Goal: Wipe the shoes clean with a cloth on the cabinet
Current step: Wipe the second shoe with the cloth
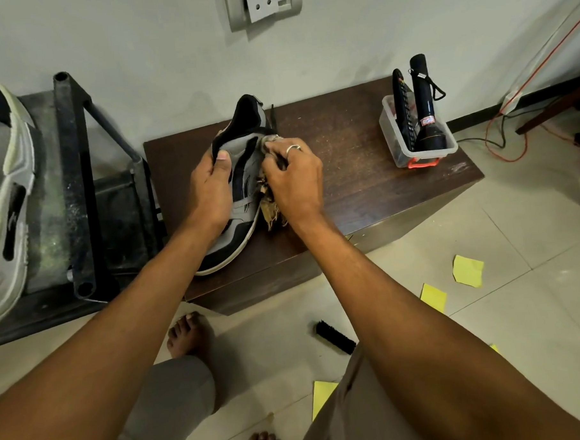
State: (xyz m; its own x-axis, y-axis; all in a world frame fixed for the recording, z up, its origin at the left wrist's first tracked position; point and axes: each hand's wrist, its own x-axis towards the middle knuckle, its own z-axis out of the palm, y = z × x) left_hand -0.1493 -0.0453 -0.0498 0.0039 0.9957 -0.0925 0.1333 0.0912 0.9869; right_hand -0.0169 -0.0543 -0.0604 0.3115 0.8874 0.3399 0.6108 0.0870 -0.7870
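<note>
The left grip (210, 186) clasps the grey-and-black shoe (242, 152) at its collar, thumb over the rim. The right grip (297, 183) pinches a frayed tan cloth (272, 214) against the shoe's side. The shoe rests on the dark cabinet (363, 190), toe toward the person. Right of the shoe stands a clear tub (389, 132) holding a black torch (427, 114).

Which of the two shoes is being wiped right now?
The grey and black shoe on the cabinet: the left hand grips its collar and the right hand presses the cloth against its side. The grey and white shoe at far left lies untouched.
</note>
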